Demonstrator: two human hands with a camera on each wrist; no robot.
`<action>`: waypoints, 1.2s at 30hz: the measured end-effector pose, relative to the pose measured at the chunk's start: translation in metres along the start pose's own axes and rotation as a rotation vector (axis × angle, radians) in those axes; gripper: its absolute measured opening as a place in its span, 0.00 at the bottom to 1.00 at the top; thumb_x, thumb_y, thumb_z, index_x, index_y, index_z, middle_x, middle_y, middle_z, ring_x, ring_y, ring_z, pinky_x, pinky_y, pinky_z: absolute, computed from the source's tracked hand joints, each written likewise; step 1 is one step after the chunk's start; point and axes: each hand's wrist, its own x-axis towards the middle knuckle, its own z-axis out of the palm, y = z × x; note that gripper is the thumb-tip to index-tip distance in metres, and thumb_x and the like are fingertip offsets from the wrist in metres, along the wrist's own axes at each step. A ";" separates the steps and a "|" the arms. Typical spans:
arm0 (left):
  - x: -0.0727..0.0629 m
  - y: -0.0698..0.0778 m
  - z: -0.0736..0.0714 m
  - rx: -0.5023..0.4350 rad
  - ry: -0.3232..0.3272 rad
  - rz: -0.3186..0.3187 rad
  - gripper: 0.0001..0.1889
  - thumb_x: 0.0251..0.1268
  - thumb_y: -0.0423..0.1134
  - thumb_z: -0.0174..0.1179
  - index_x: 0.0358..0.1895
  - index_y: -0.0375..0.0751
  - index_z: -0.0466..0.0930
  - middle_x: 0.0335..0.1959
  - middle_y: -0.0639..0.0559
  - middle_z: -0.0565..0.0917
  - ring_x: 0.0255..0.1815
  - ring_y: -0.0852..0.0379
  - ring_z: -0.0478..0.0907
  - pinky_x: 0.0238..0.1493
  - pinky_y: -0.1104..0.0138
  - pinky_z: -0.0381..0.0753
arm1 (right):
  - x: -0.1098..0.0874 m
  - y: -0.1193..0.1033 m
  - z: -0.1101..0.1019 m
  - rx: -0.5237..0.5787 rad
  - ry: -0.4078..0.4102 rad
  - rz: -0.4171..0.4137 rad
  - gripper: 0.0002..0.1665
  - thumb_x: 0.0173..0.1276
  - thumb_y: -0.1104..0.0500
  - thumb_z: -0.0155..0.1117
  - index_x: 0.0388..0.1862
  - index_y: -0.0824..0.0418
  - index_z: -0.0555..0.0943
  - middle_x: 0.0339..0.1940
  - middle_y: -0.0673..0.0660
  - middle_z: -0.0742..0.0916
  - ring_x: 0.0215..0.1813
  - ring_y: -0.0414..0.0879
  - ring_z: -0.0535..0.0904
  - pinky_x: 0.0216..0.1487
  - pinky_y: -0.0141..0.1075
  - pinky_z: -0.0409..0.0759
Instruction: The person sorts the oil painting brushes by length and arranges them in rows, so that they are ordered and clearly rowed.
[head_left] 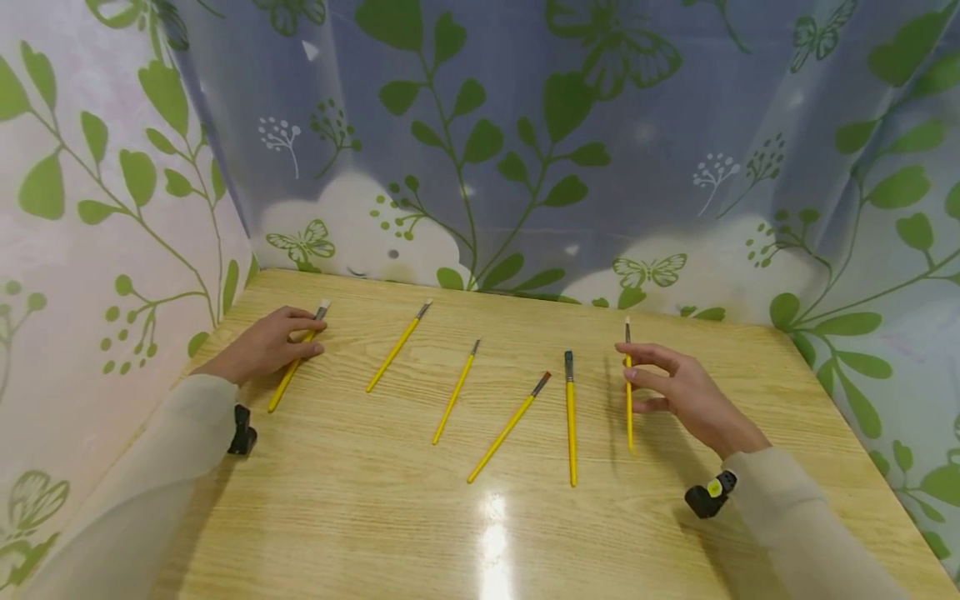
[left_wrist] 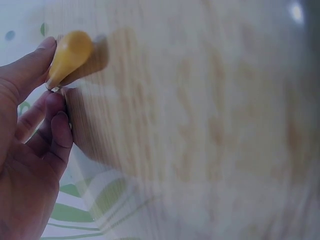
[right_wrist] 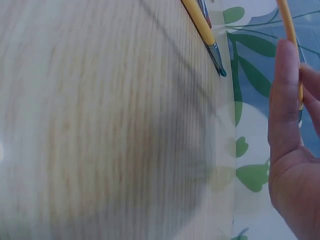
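At the far left of the table, my left hand [head_left: 272, 343] pinches a yellow-handled paintbrush [head_left: 284, 385] with a broad white tip. In the left wrist view, the rounded end of that paintbrush [left_wrist: 75, 49] points toward the camera, between thumb and fingers. My right hand [head_left: 688, 398] pinches a thin yellow paintbrush [head_left: 629, 427] between thumb and fingers, its pale tip pointing away from me. A shadow falls on the table to the left of it, apart from the brush. Left of this hand lies a flat paintbrush [head_left: 572, 429] with dark bristles.
Between the hands, more yellow paintbrushes lie on the wooden table [head_left: 337, 517]: one with reddish-brown bristles [head_left: 506, 433], a thin one [head_left: 454, 398] and one farther left [head_left: 397, 348]. A patterned curtain [head_left: 495, 225] hangs along the back edge and both sides.
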 end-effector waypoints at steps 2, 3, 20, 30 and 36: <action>0.000 0.000 0.000 0.000 0.002 0.003 0.31 0.86 0.46 0.61 0.80 0.31 0.71 0.80 0.24 0.64 0.80 0.21 0.60 0.78 0.29 0.63 | 0.003 -0.003 0.003 0.003 0.003 -0.001 0.42 0.84 0.45 0.66 0.88 0.57 0.65 0.86 0.65 0.64 0.72 0.55 0.74 0.55 0.45 0.93; 0.000 0.000 0.000 0.000 0.003 0.004 0.31 0.85 0.46 0.61 0.80 0.31 0.71 0.80 0.24 0.64 0.80 0.21 0.60 0.78 0.29 0.63 | 0.004 -0.005 0.005 0.005 0.004 -0.001 0.42 0.84 0.45 0.66 0.88 0.57 0.65 0.86 0.65 0.65 0.71 0.55 0.74 0.55 0.44 0.93; 0.000 0.002 -0.001 -0.005 0.005 0.002 0.31 0.85 0.46 0.61 0.80 0.31 0.71 0.80 0.24 0.64 0.81 0.21 0.60 0.78 0.29 0.62 | 0.034 -0.031 0.049 0.084 -0.006 -0.042 0.34 0.85 0.54 0.66 0.84 0.60 0.71 0.80 0.70 0.70 0.68 0.56 0.82 0.55 0.47 0.93; 0.001 -0.001 0.000 -0.008 0.003 -0.004 0.31 0.86 0.47 0.61 0.81 0.31 0.70 0.81 0.23 0.63 0.81 0.21 0.59 0.78 0.28 0.61 | 0.053 -0.038 0.076 0.121 -0.019 -0.046 0.31 0.83 0.55 0.69 0.80 0.59 0.75 0.79 0.69 0.73 0.61 0.50 0.84 0.53 0.46 0.93; 0.002 -0.003 0.002 -0.011 0.001 0.000 0.32 0.86 0.47 0.61 0.81 0.31 0.70 0.81 0.24 0.63 0.81 0.21 0.59 0.78 0.28 0.61 | 0.063 -0.043 0.092 0.126 -0.019 -0.045 0.32 0.82 0.56 0.70 0.80 0.64 0.75 0.69 0.66 0.80 0.52 0.49 0.86 0.55 0.50 0.93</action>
